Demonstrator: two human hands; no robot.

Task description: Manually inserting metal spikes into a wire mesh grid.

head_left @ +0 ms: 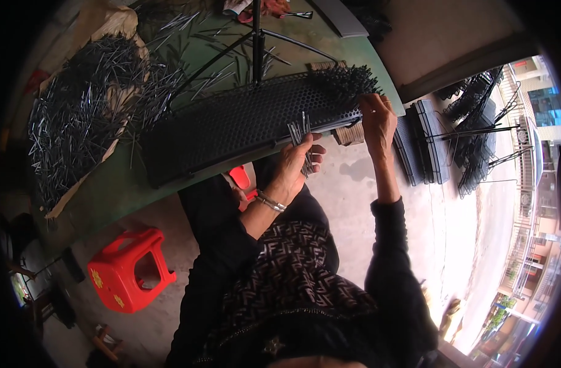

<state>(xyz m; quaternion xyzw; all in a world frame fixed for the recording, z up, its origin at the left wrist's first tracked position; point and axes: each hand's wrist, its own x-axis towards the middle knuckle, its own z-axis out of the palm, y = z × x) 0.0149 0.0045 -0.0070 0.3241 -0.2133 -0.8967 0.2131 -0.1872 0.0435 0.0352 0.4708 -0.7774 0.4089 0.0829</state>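
A long black perforated tray (231, 122) lies along the near edge of the green table (118, 193). Thin dark sticks (341, 80) stand packed upright in the holes at its right end. My left hand (295, 161) is closed round a small bunch of thin grey metal-looking sticks (297, 132), held over the tray's near edge. Beside the packed sticks, my right hand (378, 122) has its fingers pinched together at the tray's right end. Whatever is between those fingertips is too small to make out.
A big heap of loose sticks (78, 104) spreads over brown paper (78, 190) at left. Behind the tray stands a black tripod-legged stand (256, 49). On the floor are a red stool (130, 270) and, at right, more perforated trays (430, 144).
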